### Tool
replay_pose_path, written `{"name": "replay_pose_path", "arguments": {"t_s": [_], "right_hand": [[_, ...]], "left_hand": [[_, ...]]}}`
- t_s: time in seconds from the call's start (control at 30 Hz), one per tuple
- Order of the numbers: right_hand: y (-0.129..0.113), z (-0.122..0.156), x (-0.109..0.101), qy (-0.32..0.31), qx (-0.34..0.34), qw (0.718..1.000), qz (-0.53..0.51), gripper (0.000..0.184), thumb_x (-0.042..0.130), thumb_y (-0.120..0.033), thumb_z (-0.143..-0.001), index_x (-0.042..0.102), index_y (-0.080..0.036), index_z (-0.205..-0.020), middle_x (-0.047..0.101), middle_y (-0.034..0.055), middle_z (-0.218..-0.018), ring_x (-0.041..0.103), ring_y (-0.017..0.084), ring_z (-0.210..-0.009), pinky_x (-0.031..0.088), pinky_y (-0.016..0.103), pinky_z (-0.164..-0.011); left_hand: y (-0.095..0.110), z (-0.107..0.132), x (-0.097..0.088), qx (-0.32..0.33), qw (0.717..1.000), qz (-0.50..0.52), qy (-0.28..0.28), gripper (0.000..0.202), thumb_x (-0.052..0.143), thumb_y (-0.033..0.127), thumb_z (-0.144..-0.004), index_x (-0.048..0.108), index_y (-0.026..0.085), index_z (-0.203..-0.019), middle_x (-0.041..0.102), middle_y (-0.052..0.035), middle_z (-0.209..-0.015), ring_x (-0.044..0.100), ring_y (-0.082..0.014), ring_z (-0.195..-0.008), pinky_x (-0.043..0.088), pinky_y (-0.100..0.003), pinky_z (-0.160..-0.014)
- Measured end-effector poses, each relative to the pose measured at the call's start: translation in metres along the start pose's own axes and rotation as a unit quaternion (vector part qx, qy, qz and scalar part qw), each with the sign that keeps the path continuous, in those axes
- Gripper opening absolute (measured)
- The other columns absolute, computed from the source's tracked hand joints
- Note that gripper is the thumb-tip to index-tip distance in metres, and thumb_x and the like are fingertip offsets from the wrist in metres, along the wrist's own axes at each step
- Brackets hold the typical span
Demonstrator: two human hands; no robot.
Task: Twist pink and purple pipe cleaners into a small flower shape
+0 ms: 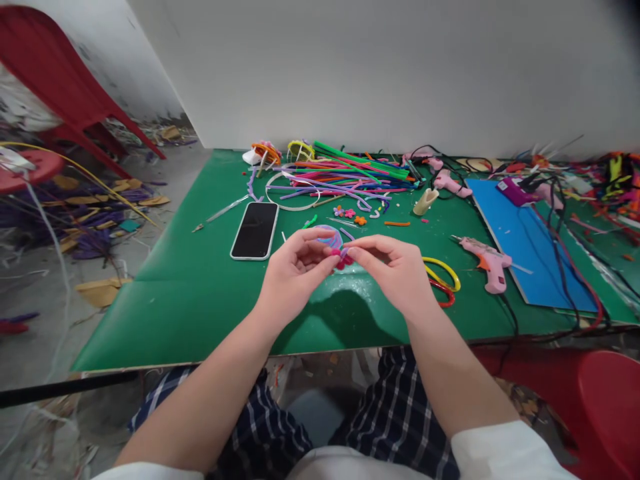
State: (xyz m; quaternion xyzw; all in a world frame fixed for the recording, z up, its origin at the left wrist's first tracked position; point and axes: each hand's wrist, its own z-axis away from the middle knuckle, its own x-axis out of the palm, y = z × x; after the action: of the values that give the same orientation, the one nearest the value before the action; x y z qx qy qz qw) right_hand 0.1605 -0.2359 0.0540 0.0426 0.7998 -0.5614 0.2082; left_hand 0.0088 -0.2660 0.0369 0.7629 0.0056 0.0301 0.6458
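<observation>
Between my two hands, just above the table's middle, is a small pink pipe-cleaner flower (343,259). My left hand (300,267) pinches it from the left with thumb and fingertips. From the other side, my right hand (387,267) grips its edge, where a bit of purple pipe cleaner shows. A light blue and purple ring (330,235) sits directly behind the fingers; I cannot tell whether it joins the flower. Beyond lie small finished flowers (350,213) in pink, purple and orange. Yellow and red scissor handles (443,277) stick out beside my right hand.
A phone (255,230) lies left on the green table (190,300). Pipe cleaners (345,177) are heaped at the back. To the right are a pink glue gun (487,261), a blue board (530,247) and trailing cables. A white panel (380,73) stands behind.
</observation>
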Motion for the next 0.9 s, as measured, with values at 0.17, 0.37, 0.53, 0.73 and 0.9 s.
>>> {"name": "replay_pose_path", "arguments": {"t_s": [0.17,0.37,0.53,0.73,0.9], "right_hand": [[0.005,0.000,0.002,0.001,-0.017,1.000,0.011,0.013,0.057,-0.030,-0.076,0.064,-0.019,-0.075,0.065,-0.0017,-0.072,0.057,0.012,-0.066,0.044,0.024,-0.063],[0.009,0.002,0.003,-0.002,-0.034,0.999,0.034,0.011,0.056,-0.027,-0.077,0.063,-0.019,-0.074,0.064,-0.0027,-0.071,0.057,0.010,-0.066,0.042,0.021,-0.062],[0.009,0.003,0.003,0.010,-0.050,0.996,0.072,0.009,0.057,-0.026,-0.077,0.062,-0.019,-0.073,0.064,-0.0025,-0.070,0.057,0.010,-0.066,0.042,0.021,-0.061],[0.013,0.003,0.006,0.040,-0.057,0.995,0.070,0.010,0.055,-0.025,-0.079,0.061,-0.019,-0.074,0.064,-0.0028,-0.071,0.058,0.009,-0.065,0.043,0.020,-0.062],[0.014,0.003,0.008,0.047,-0.075,0.992,0.090,0.010,0.055,-0.026,-0.078,0.061,-0.019,-0.074,0.064,-0.0024,-0.072,0.058,0.010,-0.067,0.044,0.021,-0.064]], "left_hand": [[-0.002,-0.002,0.000,-0.028,0.999,0.030,-0.004,0.035,0.064,0.023,-0.070,0.051,0.019,-0.103,0.059,0.0003,-0.076,0.060,-0.0112,-0.072,0.052,-0.025,-0.070],[-0.007,-0.004,0.001,-0.032,0.997,0.072,0.007,0.034,0.067,0.021,-0.068,0.052,0.019,-0.098,0.060,0.0014,-0.072,0.060,-0.0116,-0.071,0.054,-0.027,-0.069],[-0.008,-0.004,0.001,-0.044,0.996,0.075,0.012,0.034,0.067,0.022,-0.067,0.055,0.018,-0.098,0.063,0.0000,-0.072,0.062,-0.0133,-0.072,0.054,-0.028,-0.068],[-0.008,-0.004,0.004,-0.081,0.991,0.102,0.010,0.036,0.068,0.023,-0.067,0.056,0.017,-0.100,0.065,-0.0022,-0.077,0.062,-0.0138,-0.076,0.054,-0.026,-0.068],[-0.010,-0.003,0.005,-0.066,0.994,0.087,0.011,0.034,0.067,0.021,-0.068,0.054,0.018,-0.099,0.065,-0.0004,-0.072,0.063,-0.0121,-0.069,0.053,-0.025,-0.067]]}}
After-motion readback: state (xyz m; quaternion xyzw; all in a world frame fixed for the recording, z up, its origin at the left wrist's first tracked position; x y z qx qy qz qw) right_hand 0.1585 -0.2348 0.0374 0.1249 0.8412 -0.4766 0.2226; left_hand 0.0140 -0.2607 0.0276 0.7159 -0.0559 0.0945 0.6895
